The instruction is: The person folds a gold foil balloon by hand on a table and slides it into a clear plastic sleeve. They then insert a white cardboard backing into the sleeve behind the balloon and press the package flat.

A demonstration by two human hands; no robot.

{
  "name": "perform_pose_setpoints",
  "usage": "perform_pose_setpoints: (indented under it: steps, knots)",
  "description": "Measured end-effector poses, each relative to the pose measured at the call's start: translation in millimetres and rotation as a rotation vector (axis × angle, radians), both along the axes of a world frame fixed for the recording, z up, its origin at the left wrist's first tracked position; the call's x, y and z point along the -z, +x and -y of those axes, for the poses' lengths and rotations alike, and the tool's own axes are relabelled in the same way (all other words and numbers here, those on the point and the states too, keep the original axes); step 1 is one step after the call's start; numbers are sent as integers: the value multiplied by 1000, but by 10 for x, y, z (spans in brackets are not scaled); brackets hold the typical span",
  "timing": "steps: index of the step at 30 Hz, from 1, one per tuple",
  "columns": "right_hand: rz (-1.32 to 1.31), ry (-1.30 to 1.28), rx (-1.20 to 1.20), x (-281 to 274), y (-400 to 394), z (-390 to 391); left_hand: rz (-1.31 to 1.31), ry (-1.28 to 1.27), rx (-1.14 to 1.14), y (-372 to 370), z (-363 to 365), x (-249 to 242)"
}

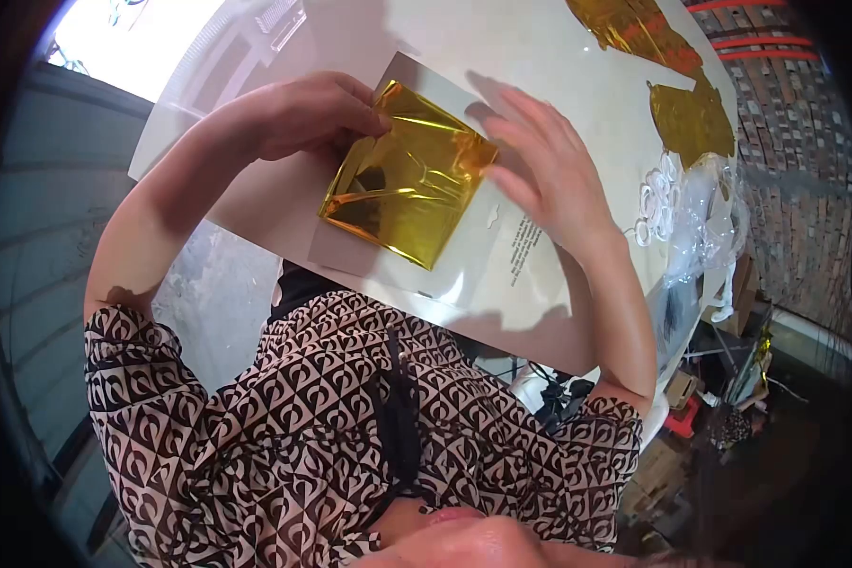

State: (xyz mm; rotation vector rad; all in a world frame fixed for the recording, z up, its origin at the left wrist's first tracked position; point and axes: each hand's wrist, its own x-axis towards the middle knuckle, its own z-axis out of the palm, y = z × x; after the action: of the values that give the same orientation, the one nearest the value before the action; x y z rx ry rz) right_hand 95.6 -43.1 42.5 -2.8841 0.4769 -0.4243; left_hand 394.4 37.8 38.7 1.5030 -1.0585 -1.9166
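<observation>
My left hand [317, 118] is closed, its thumb and fingers pinching the upper left edge of a folded square of shiny gold foil [412, 185]. Creases and reflections run across the foil. Beside its right corner, my right hand [549, 166] is open, fingers spread and thumb apart, with the fingertips close to that corner. Under the foil lies a flat greyish sheet [409, 71], partly covered. A clear plastic bag with printed text [525, 248] and a hang hole lies flat to the right, below my right hand.
The white table [256, 199] has its near edge at my waist. Gold foil pieces [691, 123] lie at its far right, near white rings [651, 199] and crumpled clear plastic [701, 232]. Clear packaging [275, 28] is at the upper left. Cardboard boxes [648, 464] stand on the floor at right.
</observation>
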Motion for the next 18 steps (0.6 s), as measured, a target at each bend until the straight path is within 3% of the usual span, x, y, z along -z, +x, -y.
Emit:
perform_pose_setpoints:
  steps: [4, 18]
  knots:
    - [-85, 196, 192, 73, -265, -252, -35, 17, -27, -51, 8, 48]
    - [-158, 152, 213, 239, -319, -461, 18, 8, -67, -396, -37, 12]
